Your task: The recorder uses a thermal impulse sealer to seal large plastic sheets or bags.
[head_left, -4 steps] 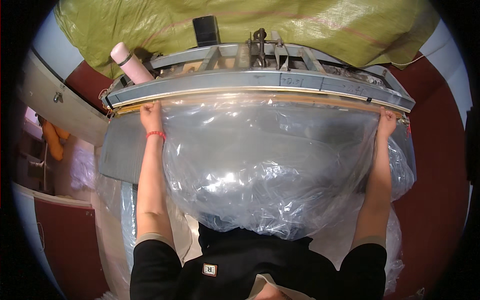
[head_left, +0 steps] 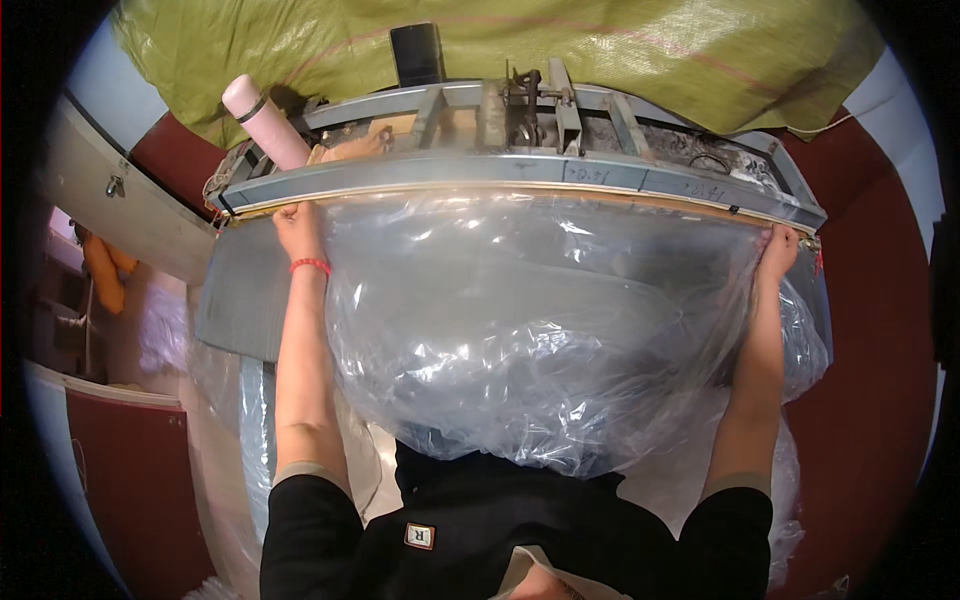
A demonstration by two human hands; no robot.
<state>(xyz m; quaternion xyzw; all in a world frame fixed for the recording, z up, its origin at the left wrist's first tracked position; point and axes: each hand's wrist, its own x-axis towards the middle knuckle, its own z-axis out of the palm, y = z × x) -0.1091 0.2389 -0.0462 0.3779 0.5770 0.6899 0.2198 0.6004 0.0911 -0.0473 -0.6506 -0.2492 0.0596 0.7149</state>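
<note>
A wide sheet of clear plastic film (head_left: pixel 500 290), perhaps a large bag, spreads between my arms, its far edge at a long grey metal bar (head_left: pixel 470 170). My left hand (head_left: pixel 297 228) pinches the film's far left corner close to the bar. At the opposite corner my right hand (head_left: pixel 778 248) has its fingers closed on the film too. Pale and orange-brown strips run along the bar's near side. Behind it stands a metal frame (head_left: pixel 428 118) with a lever linkage (head_left: pixel 562 105) in the middle. The film's far edge is hidden at the bar.
A pink bottle (head_left: pixel 268 125) leans at the frame's left end. A dark phone (head_left: pixel 416 55) rests against a yellow-green woven sheet (head_left: pixel 640 60) at the back. A dark grey board (head_left: pixel 240 290) lies under the film. More clear plastic (head_left: pixel 800 340) hangs at the right.
The long bar has dropped nearer to the film, narrowing the gap with the orange strip. The lever linkage has tilted. Both hands keep hold of the film, barely shifted.
</note>
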